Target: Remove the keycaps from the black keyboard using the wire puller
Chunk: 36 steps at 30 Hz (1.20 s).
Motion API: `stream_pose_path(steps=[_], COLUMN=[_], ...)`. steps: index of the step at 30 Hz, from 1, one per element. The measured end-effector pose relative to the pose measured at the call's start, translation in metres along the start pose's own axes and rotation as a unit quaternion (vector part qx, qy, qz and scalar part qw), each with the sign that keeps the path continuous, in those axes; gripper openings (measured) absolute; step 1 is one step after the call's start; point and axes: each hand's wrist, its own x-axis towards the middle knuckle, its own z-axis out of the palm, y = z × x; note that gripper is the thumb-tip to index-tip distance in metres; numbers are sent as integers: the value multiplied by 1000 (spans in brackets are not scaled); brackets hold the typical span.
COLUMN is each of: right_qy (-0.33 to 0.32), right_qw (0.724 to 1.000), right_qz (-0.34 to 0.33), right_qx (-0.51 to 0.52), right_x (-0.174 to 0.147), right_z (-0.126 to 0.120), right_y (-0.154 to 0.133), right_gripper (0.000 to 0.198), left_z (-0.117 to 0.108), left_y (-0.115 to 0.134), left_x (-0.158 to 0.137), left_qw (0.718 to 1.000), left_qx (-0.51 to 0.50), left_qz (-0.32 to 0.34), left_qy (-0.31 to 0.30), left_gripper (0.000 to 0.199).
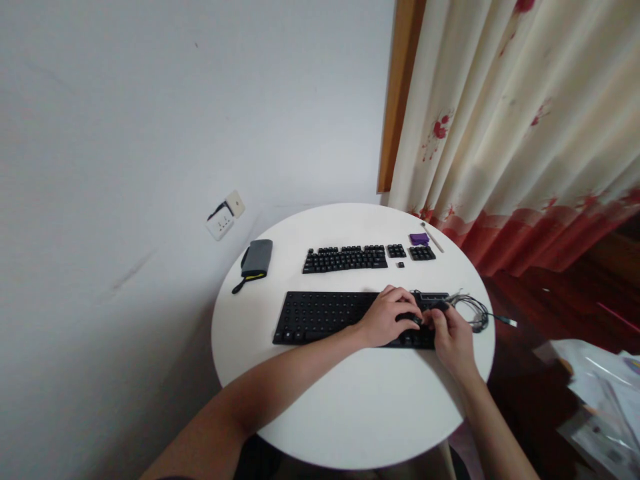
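A black keyboard [325,313] lies across the white round table, its key positions showing small bare stems without caps. Over its right part is my left hand [387,319], fingers bent and drawn together at the tips. What these fingertips grip, if anything, is too small to make out. Just to the right, my right hand [453,337] is closed, thumb against fingers, on a small black object [440,305] at the number-pad end. Behind the keyboard, black keycaps [345,259] stand in rows, with number-pad keycaps [423,253] grouped at the right and a single keycap [401,265] apart.
A coiled cable [477,313] with a USB plug reaches over the right edge. A purple cloth [419,239] and thin stick-like tool [433,238] lie at the back right. At the left is a grey pouch [257,258]. The wall socket [220,223] is beyond; plastic bags [600,380] lie right.
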Motion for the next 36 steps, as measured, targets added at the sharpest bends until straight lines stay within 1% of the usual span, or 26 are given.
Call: stream_pose_path(steps=[2, 5, 8, 9, 12, 13, 15, 18, 21, 25, 31, 36], right_qy=[9, 27, 38, 38, 31, 32, 32, 29, 25, 14, 2, -3], right_qw=[1000, 998, 996, 996, 995, 995, 995, 995, 995, 996, 996, 995], right_qz=[12, 27, 37, 39, 36, 34, 32, 29, 26, 21, 26, 29], right_qx=[13, 44, 72, 75, 84, 86, 88, 89, 88, 84, 91, 98], right_x=[1, 2, 3, 3, 4, 5, 5, 6, 7, 7, 6, 6], right_z=[0, 1, 3, 4, 4, 4, 4, 4, 5, 5, 4, 4], right_y=[0, 2, 3, 4, 2, 2, 0, -1, -2, -3, -3, -2], right_gripper=[36, 38, 39, 39, 37, 37, 36, 36, 35, 33, 33, 32], left_z=[-1, -4, -10, -12, -14, -12, -5, 11, 26, 37, 38, 36], left_y=[1, 0, -8, -14, -33, -38, -46, -51, -52, -60, -74, -81], left_x=[0, 2, 14, 20, 49, 60, 83, 111, 129, 140, 147, 156], left_qw=[1000, 997, 992, 991, 990, 989, 985, 976, 966, 953, 924, 919], left_qx=[-22, -52, -45, -37, -7, 7, 43, 118, 167, 180, 201, 206], left_qz=[-17, -46, -90, -103, -137, -148, -165, -177, -186, -234, -322, -336], left_qy=[9, 46, 75, 73, 36, 19, 4, 34, 71, 67, 40, 20], left_gripper=[15, 14, 13, 14, 16, 17, 17, 13, 14, 20, 25, 27])
